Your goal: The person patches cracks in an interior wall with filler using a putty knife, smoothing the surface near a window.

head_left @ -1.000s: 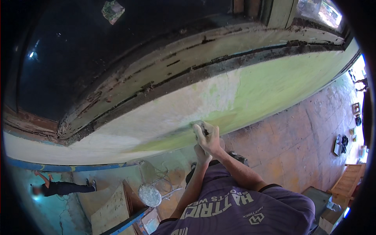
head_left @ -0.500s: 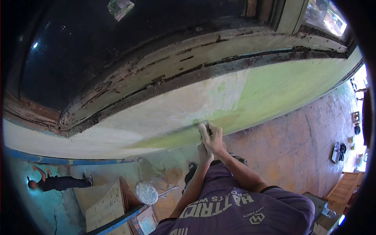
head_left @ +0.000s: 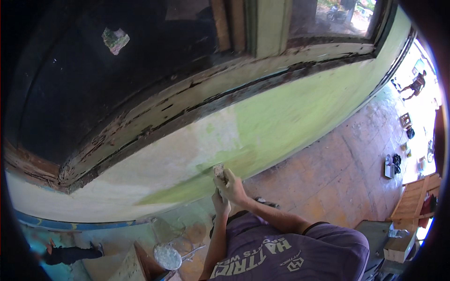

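Note:
Both my hands are raised to a wall below a window. My right hand (head_left: pixel 232 189) grips a small dust-caked tool (head_left: pixel 219 171), its top end at the painted wall surface (head_left: pixel 281 122). My left hand (head_left: pixel 220 202) is closed just below the right, on the lower part of the same tool; its fingers are partly hidden. The wall is chalky white on the left and pale green on the right, with a patchy border above my hands. A dark, weathered window sill (head_left: pixel 197 98) runs above it.
A bucket of pale material (head_left: pixel 167 255) stands below left, near a wooden board (head_left: pixel 133 264). A co-worker (head_left: pixel 72 254) is at lower left; another person (head_left: pixel 415 86) is by the bright opening at right. A tiled floor (head_left: pixel 318 182), wooden furniture (head_left: pixel 412 199) and boxes (head_left: pixel 398 246) lie right.
The view has shifted, so wall, window and hands sit further left, the hands also lower in the picture. The tool's top shows more now. The distant person at right has come more into view.

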{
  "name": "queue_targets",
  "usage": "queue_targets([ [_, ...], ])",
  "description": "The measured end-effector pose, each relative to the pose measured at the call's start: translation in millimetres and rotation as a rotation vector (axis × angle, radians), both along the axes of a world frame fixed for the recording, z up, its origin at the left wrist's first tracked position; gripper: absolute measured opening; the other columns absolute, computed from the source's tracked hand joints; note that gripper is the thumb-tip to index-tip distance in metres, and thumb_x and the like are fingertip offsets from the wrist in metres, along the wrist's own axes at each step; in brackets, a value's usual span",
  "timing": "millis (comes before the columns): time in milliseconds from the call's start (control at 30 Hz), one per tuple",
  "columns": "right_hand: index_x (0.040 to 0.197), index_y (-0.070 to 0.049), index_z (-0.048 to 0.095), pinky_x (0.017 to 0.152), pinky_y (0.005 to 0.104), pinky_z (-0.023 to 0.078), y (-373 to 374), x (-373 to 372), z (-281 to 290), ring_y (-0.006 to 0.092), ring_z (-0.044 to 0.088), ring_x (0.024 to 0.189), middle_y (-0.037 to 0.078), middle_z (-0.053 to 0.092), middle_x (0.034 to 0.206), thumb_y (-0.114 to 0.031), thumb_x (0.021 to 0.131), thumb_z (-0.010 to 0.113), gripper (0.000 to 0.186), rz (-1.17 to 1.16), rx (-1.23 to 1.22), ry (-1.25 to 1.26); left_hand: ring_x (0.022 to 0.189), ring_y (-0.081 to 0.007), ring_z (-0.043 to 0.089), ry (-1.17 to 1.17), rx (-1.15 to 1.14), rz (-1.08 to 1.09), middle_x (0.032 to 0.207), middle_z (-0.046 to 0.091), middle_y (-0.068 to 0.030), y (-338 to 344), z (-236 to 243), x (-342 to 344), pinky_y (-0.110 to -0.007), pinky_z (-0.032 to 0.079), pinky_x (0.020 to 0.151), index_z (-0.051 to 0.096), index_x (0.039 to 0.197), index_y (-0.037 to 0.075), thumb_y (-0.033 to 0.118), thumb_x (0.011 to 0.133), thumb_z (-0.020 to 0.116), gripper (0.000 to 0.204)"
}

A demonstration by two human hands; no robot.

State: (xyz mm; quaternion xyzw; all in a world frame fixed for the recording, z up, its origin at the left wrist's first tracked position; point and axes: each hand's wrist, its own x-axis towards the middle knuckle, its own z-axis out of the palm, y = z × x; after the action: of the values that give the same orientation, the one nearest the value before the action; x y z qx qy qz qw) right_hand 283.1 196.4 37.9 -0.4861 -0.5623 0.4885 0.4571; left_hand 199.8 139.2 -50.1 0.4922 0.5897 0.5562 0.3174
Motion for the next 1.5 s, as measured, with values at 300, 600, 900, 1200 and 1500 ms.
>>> queue_targets([
  [300,0.144,0.007,0.021,0.068,0.0427,0.049,-13.7,83.7,11.4,0.0349,0.062,0.077,0.02,0.059,0.098,-0.002,0.088,0.058,0.067,-0.033,0.317,-0.142,0.082,-0.037,0.066,0.285,-0.028,-0.156,0.095,0.067,-0.0143,-14.9,51.1,33.0,-0.041,0.053,0.067,0.062,0.108,0.007,0.02,0.085,0.068,0.027],
  [600,0.137,-0.003,0.048,0.058,0.0339,0.045,18.7,115.9,70.6,0.0239,0.05,0.06,0.015,0.054,0.08,0.001,0.086,0.061,0.052,0.135,0.458,-0.429,0.079,-0.0238,0.067,0.073,-0.228,0.252,0.085,0.069,-0.0113,-93.6,39.4,35.4,-0.032,0.051,0.075,0.067,0.092,0.002,0.017,0.089,0.067,0.015],
  [900,0.138,-0.018,0.05,0.056,0.0403,0.05,22.9,84.5,56.3,0.0279,0.06,0.065,0.013,0.059,0.084,-0.002,0.086,0.061,0.056,-0.052,0.577,-0.36,0.097,-0.0196,0.061,-0.176,-0.154,0.584,0.111,0.058,-0.0139,-148.0,61.6,70.3,-0.032,0.052,0.08,0.05,0.125,-0.003,0.016,0.089,0.069,0.045],
  [1200,0.138,-0.025,0.051,0.051,0.0409,0.05,20.0,63.1,133.2,0.0303,0.059,0.057,0.014,0.057,0.082,-0.003,0.084,0.06,0.059,-0.078,0.628,-0.384,0.101,-0.0204,0.059,-0.184,-0.403,0.549,0.11,0.06,-0.0134,-164.9,60.1,33.2,-0.032,0.046,0.09,0.048,0.126,-0.009,0.015,0.082,0.073,0.056],
  [1500,0.136,-0.014,0.054,0.059,0.0295,0.048,21.1,46.7,137.6,0.0243,0.056,0.061,0.017,0.059,0.082,0.006,0.084,0.056,0.056,-0.126,0.655,-0.367,0.116,-0.0267,0.045,-0.664,-0.262,0.617,0.124,0.046,-0.0149,-184.3,62.2,-8.4,-0.036,0.038,0.099,0.041,0.129,-0.006,0.016,0.081,0.067,0.059],
])
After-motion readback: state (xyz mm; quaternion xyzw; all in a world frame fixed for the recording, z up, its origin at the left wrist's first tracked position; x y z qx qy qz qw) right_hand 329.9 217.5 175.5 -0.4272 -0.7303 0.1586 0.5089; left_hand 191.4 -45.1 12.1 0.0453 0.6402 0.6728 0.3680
